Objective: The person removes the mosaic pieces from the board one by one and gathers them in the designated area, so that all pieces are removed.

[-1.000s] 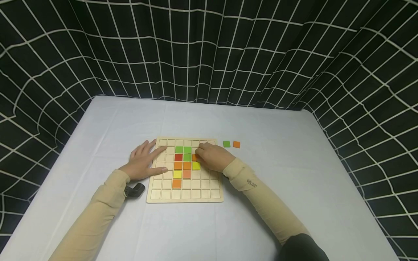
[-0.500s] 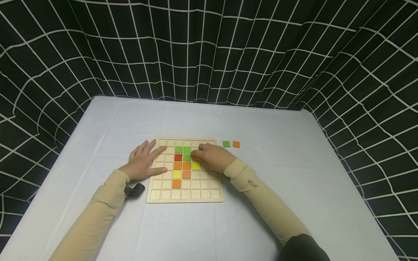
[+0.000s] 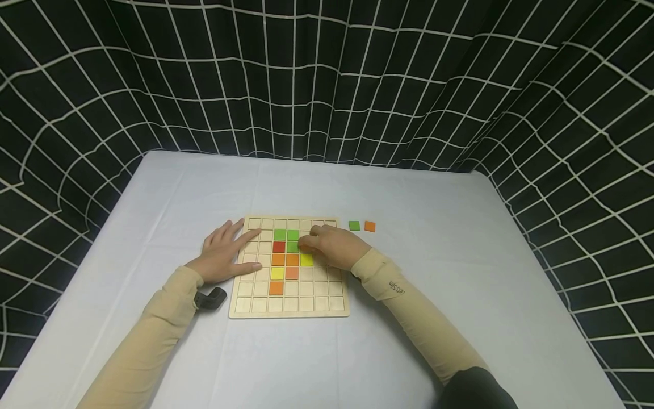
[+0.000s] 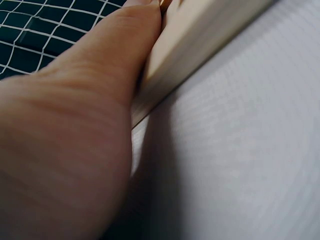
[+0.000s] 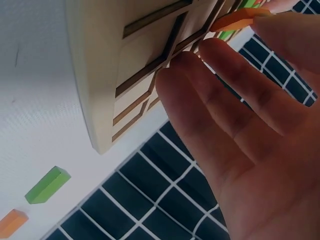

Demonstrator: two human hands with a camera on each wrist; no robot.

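The table point(image 3: 460, 272) is covered with a white cloth point(image 3: 204, 182), faintly creased. A pale wooden gridded board point(image 3: 289, 313) is laid flat on it, and near the board's far right corner a loose green tile point(image 3: 354, 226) and a loose orange tile point(image 3: 370, 226) are set apart.

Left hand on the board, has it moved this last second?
No: in the head view, the left hand shows no visible shift against the far-left corner of the table, and still lies over the left edge of the wooden board.

A studio-like booth: black cloth point(image 3: 291, 85) with white grid lines encloses a white-covered worktop point(image 3: 449, 244) on three sides.
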